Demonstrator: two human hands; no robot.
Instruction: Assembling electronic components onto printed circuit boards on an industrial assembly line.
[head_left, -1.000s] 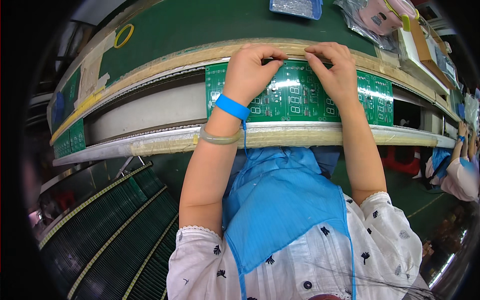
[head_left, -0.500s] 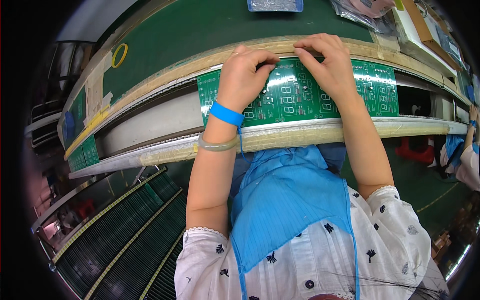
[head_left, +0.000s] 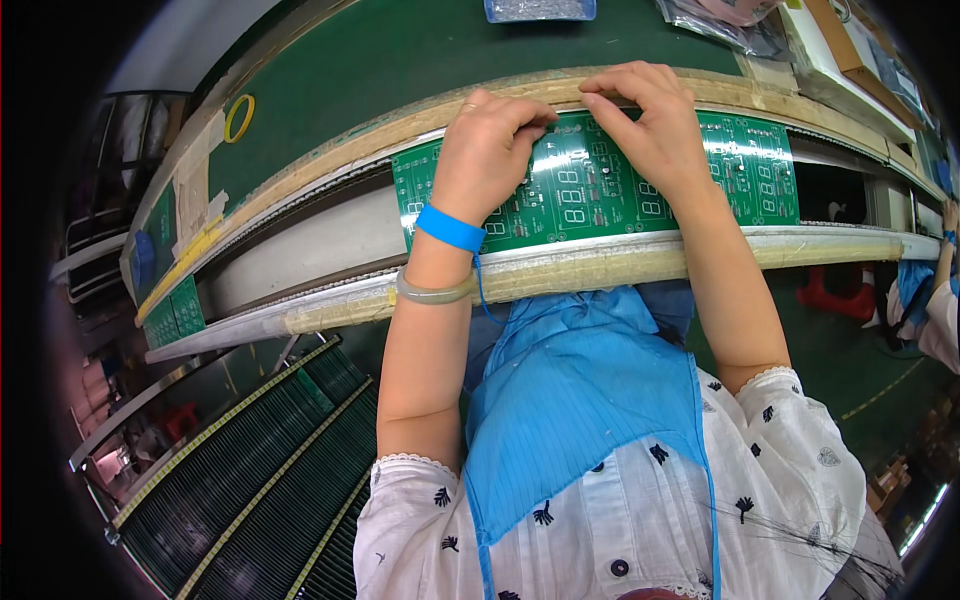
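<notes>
A long green circuit board panel (head_left: pixel 575 205) with digit outlines and small parts lies across the rails in front of me. My left hand (head_left: pixel 484 150) is over its left part. Its thumb and index finger are drawn together near the panel's far edge; anything between them is too small to tell. My right hand (head_left: pixel 652 125) is above the right-middle part, fingers bent. Its thumb and index tips nearly meet just beyond the far edge, over the wooden rail (head_left: pixel 540 88); what they hold, if anything, I cannot make out. A blue wrist strap (head_left: pixel 450 228) circles my left wrist.
Smaller green boards (head_left: pixel 175 315) lie at the rail's left end. Beyond are a yellow tape ring (head_left: pixel 239 118) and a blue tray (head_left: pixel 540 10). A rack of upright boards (head_left: pixel 240 470) stands lower left. Boxes (head_left: pixel 850 60) sit far right; another person's arm (head_left: pixel 943 250) shows at the right edge.
My hands hold nearly the same pose over the panel; the right hand's fingertips have shifted slightly. The whole view has moved a little.
</notes>
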